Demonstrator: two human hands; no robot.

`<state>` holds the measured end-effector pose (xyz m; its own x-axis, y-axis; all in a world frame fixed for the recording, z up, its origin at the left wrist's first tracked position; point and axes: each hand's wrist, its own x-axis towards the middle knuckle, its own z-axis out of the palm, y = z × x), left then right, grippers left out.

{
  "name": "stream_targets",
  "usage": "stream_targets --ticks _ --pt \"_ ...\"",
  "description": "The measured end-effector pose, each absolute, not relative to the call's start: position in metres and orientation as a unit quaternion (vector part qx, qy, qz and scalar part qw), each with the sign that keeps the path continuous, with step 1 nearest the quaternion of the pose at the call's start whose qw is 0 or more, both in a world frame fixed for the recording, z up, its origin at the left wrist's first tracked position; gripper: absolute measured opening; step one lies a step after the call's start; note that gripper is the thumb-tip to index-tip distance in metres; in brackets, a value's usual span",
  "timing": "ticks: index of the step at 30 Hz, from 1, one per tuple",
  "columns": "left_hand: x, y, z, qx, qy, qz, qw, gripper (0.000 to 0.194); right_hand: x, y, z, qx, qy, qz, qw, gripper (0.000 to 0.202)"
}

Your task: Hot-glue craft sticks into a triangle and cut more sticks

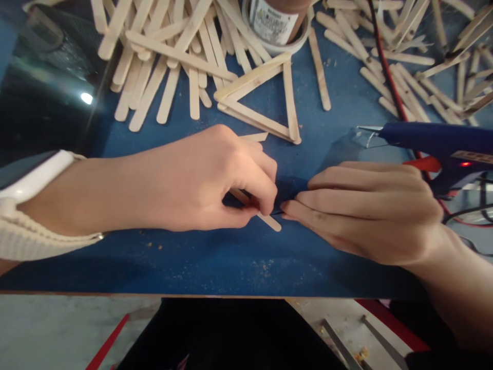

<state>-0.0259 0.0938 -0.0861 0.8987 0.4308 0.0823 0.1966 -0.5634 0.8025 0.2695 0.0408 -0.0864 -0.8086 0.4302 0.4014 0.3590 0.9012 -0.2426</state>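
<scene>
My left hand (pixel 227 174) is closed in a pinch on a wooden craft stick (pixel 271 223), whose rounded end sticks out below the fingertips. A second stick piece with a slanted end (pixel 257 137) shows just behind that hand. My right hand (pixel 373 210) lies close on the right, fingers pressed together and pointing at the left fingertips. A thin dark line runs between the two hands; what the right fingers hold is hidden. Beyond the hands lies a triangle of joined craft sticks (pixel 254 116).
A blue glue gun (pixel 435 141) with a lit red light points left beside my right hand, its cable trailing. Loose sticks (pixel 169 56) are heaped at the back left, more (pixel 408 77) at the back right. Between them stands a brown labelled jar (pixel 275 23). The blue tabletop (pixel 231 272) ends near my lap.
</scene>
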Motion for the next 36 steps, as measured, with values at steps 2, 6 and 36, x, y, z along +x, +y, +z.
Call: stream_targets --ticks 2,6,36 --pt "-0.025 0.093 -0.086 0.873 0.189 0.135 0.429 0.029 0.27 0.039 -0.087 -0.21 -0.945 0.083 0.235 0.022" --pt "-0.025 0.092 -0.086 0.876 0.193 0.134 0.421 0.029 0.269 0.037 -0.084 -0.21 -0.946 0.091 0.231 0.017" --pt "-0.026 0.091 -0.087 0.877 0.183 0.139 0.423 0.028 0.26 0.042 -0.079 -0.216 -0.956 0.071 0.184 0.04"
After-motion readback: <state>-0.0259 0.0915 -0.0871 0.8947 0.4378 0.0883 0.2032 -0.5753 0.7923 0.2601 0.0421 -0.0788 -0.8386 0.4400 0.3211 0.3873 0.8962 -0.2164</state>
